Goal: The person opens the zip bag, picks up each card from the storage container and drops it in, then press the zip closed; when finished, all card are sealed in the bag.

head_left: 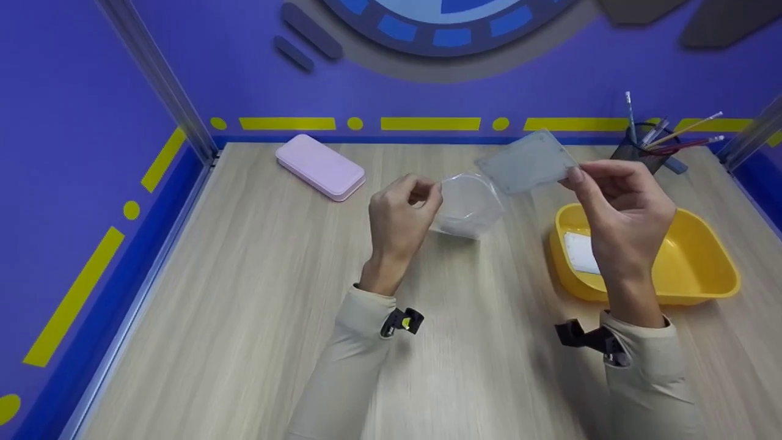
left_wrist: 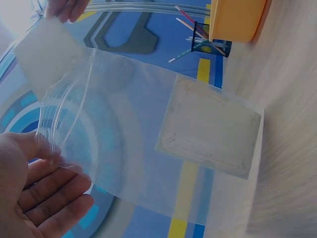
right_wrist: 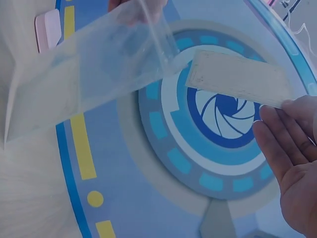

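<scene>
Pale woodgrain table (head_left: 244, 305) | blue wall (head_left: 195, 73) | left fingers (left_wrist: 67, 216) pinch clear bag (left_wrist: 131, 124) | right fingers (head_left: 614, 168) pinch panel (head_left: 528, 164)

Beige sleeves (head_left: 339, 373), black wrist mounts (head_left: 415, 321) at both cuffs (head_left: 366, 302), yellow patch (head_left: 405, 323) on the left

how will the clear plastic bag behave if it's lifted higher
The clear plastic bag is probably floppy, since its film wrinkles near the left hand. It likely hangs bottom-heavy, since a flat panel sits inside its lower end.
</scene>
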Motion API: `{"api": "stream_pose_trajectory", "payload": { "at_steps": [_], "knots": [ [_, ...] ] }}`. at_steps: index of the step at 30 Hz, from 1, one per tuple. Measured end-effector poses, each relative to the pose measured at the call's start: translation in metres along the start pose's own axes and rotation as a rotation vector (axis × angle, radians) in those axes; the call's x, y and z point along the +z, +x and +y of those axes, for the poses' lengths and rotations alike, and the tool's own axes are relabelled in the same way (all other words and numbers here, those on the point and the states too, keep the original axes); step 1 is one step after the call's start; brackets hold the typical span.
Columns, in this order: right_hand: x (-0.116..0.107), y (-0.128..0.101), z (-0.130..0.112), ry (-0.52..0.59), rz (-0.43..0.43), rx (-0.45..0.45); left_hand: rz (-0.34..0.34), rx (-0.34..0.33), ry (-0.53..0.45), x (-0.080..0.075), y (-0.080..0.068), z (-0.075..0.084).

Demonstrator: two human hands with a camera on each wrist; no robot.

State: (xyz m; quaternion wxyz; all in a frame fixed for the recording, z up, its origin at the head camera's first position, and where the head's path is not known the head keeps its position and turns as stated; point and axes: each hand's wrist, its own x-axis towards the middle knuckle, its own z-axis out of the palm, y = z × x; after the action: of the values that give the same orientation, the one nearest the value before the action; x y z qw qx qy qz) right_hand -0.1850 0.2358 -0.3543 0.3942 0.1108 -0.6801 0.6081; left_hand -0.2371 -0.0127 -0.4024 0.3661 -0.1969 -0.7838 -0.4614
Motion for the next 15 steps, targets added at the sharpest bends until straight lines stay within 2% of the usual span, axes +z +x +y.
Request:
{"api": "stream_pose_trajectory", "payload": {
  "at_steps": [4, 15],
  "knots": [
    [0.005, -0.004, -0.004, 0.055, -0.017, -0.01, 0.0, 0.004, 0.005, 0.0, 0.001, 0.0],
    [0.018, -0.012, 0.004, -0.05, -0.103, -0.102, 0.002, 0.009, -0.004, 0.0, 0.0, 0.0]
  ]
}}
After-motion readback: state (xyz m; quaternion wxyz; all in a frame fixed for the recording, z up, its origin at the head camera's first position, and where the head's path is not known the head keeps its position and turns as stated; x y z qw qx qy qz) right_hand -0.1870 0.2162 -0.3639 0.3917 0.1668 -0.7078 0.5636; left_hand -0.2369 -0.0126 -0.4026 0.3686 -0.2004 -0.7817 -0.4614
